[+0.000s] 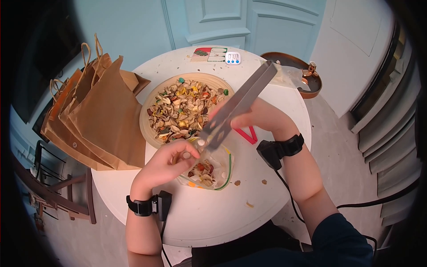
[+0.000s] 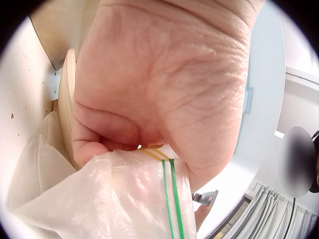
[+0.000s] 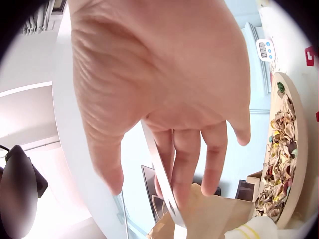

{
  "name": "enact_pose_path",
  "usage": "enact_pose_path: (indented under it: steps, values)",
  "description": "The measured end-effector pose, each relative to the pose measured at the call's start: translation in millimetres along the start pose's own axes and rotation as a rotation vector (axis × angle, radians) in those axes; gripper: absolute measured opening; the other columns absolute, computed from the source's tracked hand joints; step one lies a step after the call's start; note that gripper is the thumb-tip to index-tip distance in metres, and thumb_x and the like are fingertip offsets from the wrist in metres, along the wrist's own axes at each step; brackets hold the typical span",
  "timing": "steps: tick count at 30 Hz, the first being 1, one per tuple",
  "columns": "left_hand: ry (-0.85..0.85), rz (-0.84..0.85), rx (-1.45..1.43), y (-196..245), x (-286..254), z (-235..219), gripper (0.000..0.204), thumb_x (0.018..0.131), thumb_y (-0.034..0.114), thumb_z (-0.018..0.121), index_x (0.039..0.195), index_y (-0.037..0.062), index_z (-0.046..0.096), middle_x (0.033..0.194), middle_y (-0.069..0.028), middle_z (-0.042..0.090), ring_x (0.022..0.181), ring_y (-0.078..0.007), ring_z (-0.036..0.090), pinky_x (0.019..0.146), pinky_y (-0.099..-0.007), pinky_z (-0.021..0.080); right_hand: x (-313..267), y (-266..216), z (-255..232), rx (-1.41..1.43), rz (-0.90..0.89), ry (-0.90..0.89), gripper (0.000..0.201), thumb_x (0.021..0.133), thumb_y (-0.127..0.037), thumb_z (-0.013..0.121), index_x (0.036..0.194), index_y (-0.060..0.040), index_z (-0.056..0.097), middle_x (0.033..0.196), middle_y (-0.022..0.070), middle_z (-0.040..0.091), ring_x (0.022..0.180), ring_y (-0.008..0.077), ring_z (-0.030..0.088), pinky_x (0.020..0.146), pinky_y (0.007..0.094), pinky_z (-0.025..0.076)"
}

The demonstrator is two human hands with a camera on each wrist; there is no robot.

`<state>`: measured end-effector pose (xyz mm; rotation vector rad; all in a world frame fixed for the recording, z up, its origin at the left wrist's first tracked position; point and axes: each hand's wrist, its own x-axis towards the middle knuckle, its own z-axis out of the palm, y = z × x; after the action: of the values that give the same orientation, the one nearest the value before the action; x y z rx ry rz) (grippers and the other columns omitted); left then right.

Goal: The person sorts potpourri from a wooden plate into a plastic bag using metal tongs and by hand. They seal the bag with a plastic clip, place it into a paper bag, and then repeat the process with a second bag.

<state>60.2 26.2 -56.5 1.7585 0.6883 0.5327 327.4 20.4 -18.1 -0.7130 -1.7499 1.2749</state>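
My left hand [image 1: 165,162] pinches the rim of a clear zip bag [image 2: 134,199] with green and yellow seal lines. Some dried petals [image 1: 205,173] lie inside it. In my right hand [image 1: 267,116] are metal tongs [image 1: 242,101], held between thumb and fingers, with their slotted tips pointing down over the bag's mouth. The bent end of the tongs rises toward the back right. Behind the bag, a round woven tray [image 1: 149,129] carries a heap of potpourri [image 1: 187,104]; its pale rim stands close to both hands.
Brown paper bags [image 1: 100,118] stand at the table's left. At the back are a white digital timer [image 1: 233,58] and a red and green card [image 1: 209,54]. A pink ribbon [image 1: 249,135] lies right of the tray, and a brown oval tray [image 1: 316,89] sits beyond the table's right edge.
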Motion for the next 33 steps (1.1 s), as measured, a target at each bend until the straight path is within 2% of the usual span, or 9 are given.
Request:
enact_pose_path:
  steps: [1, 3, 4, 7, 14, 18, 24, 29, 33]
  values:
    - [0.0, 0.0, -0.001, 0, 0, 0, 0.012, 0.083, -0.004, 0.054, 0.091, 0.003, 0.06, 0.087, 0.0029, 0.05, 0.07, -0.0028, 0.045, 0.06, -0.0196, 0.037, 1, 3, -2, 0.0, 0.001, 0.0, 0.039, 0.074, -0.018, 0.069, 0.108, -0.0002, 0.064, 0.106, 0.0078, 0.066, 0.101, 0.0157, 0.059, 0.093, 0.0302, 0.045]
    - [0.012, 0.012, 0.022, -1, 0, 0, 0.013, 0.083, -0.004, 0.053, 0.091, 0.003, 0.06, 0.087, 0.0031, 0.05, 0.07, -0.0028, 0.045, 0.06, -0.0195, 0.037, 6, 11, -9, -0.035, -0.065, 0.278, 0.041, 0.077, -0.022, 0.066, 0.111, 0.0009, 0.062, 0.107, 0.0086, 0.065, 0.101, 0.0167, 0.058, 0.093, 0.0302, 0.044]
    - [0.014, 0.012, 0.021, -1, -1, 0, 0.013, 0.083, -0.004, 0.053, 0.091, 0.003, 0.06, 0.087, 0.0031, 0.05, 0.07, -0.0028, 0.045, 0.06, -0.0195, 0.037, 7, 12, -10, -0.042, -0.087, 0.332, 0.039, 0.083, -0.021, 0.062, 0.115, 0.0008, 0.059, 0.109, 0.0091, 0.063, 0.102, 0.0171, 0.057, 0.095, 0.0311, 0.043]
    - [0.007, 0.013, 0.028, -3, 0, -1, 0.012, 0.083, -0.003, 0.054, 0.092, 0.003, 0.06, 0.087, 0.0031, 0.05, 0.07, -0.0028, 0.045, 0.06, -0.0194, 0.037, 11, 24, -17, -0.043, -0.12, 0.492, 0.039, 0.086, -0.02, 0.06, 0.119, 0.0011, 0.056, 0.11, 0.009, 0.062, 0.103, 0.0163, 0.056, 0.096, 0.0321, 0.042]
    - [0.014, 0.022, 0.005, -3, -2, 0, 0.009, 0.084, 0.0, 0.056, 0.091, 0.0035, 0.06, 0.082, 0.0039, 0.051, 0.069, -0.003, 0.045, 0.06, -0.0193, 0.037, 18, 24, -15, 0.015, -0.113, 0.609, 0.038, 0.083, -0.02, 0.066, 0.114, 0.0017, 0.059, 0.106, 0.0081, 0.062, 0.098, 0.0141, 0.055, 0.089, 0.0281, 0.043]
    - [-0.008, 0.015, 0.001, -4, -3, -2, 0.009, 0.084, 0.002, 0.056, 0.092, 0.004, 0.06, 0.08, 0.0042, 0.051, 0.069, -0.0033, 0.046, 0.061, -0.0194, 0.038, 44, 7, -4, -0.174, -0.07, 0.483, 0.04, 0.081, -0.019, 0.069, 0.113, 0.0032, 0.059, 0.102, 0.0107, 0.064, 0.095, 0.0147, 0.06, 0.082, 0.0256, 0.047]
    - [-0.014, 0.065, 0.019, -8, -2, -3, 0.009, 0.083, 0.004, 0.057, 0.091, 0.0038, 0.061, 0.084, 0.0014, 0.053, 0.072, -0.0057, 0.05, 0.064, -0.0208, 0.041, 109, 26, 11, -0.403, 0.087, 0.254, 0.04, 0.076, -0.024, 0.071, 0.105, 0.0027, 0.063, 0.099, 0.0139, 0.067, 0.094, 0.0192, 0.062, 0.084, 0.0289, 0.047]
    - [-0.026, 0.077, 0.017, -7, -4, -6, 0.011, 0.084, 0.005, 0.056, 0.094, 0.0051, 0.061, 0.089, 0.003, 0.054, 0.076, -0.005, 0.048, 0.067, -0.0206, 0.04, 162, 71, 8, -0.417, 0.082, 0.231, 0.039, 0.074, -0.026, 0.07, 0.1, 0.0019, 0.066, 0.1, 0.0143, 0.067, 0.094, 0.0222, 0.062, 0.083, 0.0312, 0.047]
    - [-0.036, 0.081, 0.008, -8, -3, -7, 0.012, 0.084, 0.006, 0.057, 0.095, 0.0047, 0.061, 0.091, 0.0014, 0.056, 0.078, -0.0058, 0.05, 0.068, -0.0209, 0.041, 182, 81, 14, -0.43, 0.146, 0.199, 0.036, 0.072, -0.027, 0.071, 0.094, 0.0017, 0.068, 0.092, 0.0115, 0.068, 0.085, 0.0188, 0.063, 0.077, 0.0298, 0.048]
